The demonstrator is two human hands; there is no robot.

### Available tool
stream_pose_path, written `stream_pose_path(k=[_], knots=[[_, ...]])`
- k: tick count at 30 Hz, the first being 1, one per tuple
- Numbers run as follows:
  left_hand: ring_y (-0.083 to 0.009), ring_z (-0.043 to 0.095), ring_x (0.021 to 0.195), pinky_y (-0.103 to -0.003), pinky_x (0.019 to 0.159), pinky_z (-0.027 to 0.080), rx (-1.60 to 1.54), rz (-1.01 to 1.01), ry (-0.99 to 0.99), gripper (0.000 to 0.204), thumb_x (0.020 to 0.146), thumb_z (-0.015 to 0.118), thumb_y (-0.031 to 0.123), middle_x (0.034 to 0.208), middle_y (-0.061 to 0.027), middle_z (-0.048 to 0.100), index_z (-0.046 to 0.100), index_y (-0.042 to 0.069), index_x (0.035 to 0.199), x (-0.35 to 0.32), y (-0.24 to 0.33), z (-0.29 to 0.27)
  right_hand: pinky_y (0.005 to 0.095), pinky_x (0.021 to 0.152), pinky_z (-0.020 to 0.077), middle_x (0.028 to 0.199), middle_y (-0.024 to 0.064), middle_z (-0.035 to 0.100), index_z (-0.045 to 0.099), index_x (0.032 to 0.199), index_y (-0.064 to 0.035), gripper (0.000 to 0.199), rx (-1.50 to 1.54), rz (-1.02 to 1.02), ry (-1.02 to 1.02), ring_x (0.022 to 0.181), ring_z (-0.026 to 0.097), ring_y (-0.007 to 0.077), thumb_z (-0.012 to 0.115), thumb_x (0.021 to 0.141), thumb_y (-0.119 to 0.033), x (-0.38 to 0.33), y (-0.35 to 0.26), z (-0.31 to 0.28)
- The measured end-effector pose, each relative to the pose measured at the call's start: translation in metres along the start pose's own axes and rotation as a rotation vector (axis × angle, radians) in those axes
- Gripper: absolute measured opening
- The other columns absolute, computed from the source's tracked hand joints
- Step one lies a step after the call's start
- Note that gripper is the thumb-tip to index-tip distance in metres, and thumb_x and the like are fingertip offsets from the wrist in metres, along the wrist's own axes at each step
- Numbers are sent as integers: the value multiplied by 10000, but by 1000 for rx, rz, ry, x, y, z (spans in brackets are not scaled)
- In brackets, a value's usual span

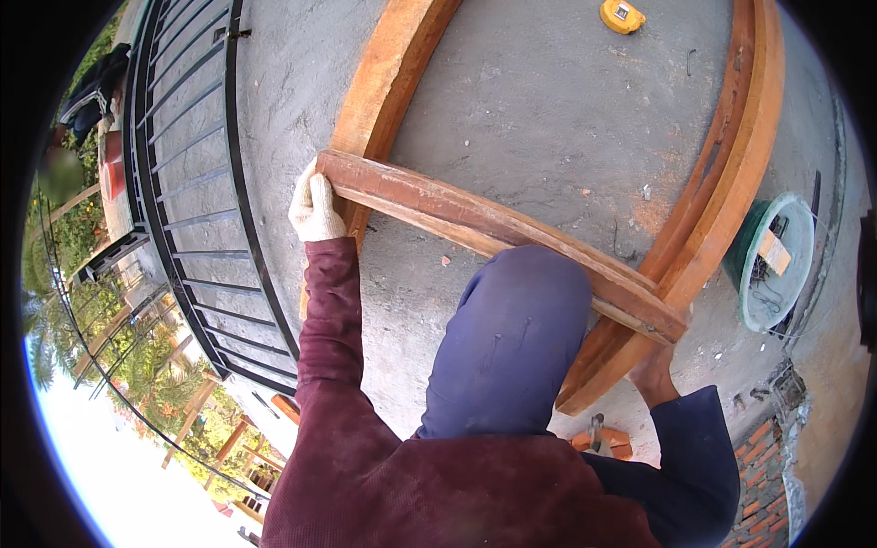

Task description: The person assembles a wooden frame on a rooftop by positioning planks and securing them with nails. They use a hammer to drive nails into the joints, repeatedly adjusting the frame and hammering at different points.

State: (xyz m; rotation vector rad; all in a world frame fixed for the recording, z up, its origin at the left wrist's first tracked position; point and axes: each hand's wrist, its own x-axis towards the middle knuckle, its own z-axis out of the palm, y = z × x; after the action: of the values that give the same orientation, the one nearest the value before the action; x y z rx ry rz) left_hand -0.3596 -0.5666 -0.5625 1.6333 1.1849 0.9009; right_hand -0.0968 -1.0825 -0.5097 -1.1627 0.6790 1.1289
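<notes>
Here, seen from above, a person in a dark red sleeve and blue trousers crouches on a grey concrete floor (548,119). The left hand (313,208), in a white glove, is closed around the near end of a wooden bar (493,228), fingers wrapped over its top edge. The bar runs on a slant from that hand toward the lower right, passing just behind the raised blue knee (512,338). Its two ends rest on a curved wooden frame (722,219), which arcs along the right side and comes down again on the left beside the gloved hand. A bare foot (656,374) stands on the floor just below the bar's far end, touching the frame. The right hand is not in view, so its grip cannot be told. A yellow tape measure (622,15) lies on the floor at the top, well apart. A green bucket (772,260) sits just right of the frame. A black railing (196,201) borders the floor on the left.
</notes>
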Motion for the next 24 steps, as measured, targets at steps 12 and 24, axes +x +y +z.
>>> stream_pose_path(k=[12, 24], knots=[[-142, 679, 1009, -286, 951, 490, 63, -97, 68, 349, 1074, 533, 266, 1054, -80, 770, 766, 17, 1147, 0, 4, 6, 390, 844, 543, 1109, 97, 670, 590, 1311, -47, 430, -196, -45, 67, 959, 661, 226, 557, 977, -314, -50, 14, 8], [-295, 711, 1079, -377, 976, 508, 178, -89, -52, 570, 969, 592, 564, 1127, -154, 759, 739, 68, 1207, 7, 8, 3, 363, 769, 558, 1019, 112, 699, 622, 1281, -2, 410, -390, -623, 663, 855, 685, 211, 606, 945, -237, -177, -63, -210]])
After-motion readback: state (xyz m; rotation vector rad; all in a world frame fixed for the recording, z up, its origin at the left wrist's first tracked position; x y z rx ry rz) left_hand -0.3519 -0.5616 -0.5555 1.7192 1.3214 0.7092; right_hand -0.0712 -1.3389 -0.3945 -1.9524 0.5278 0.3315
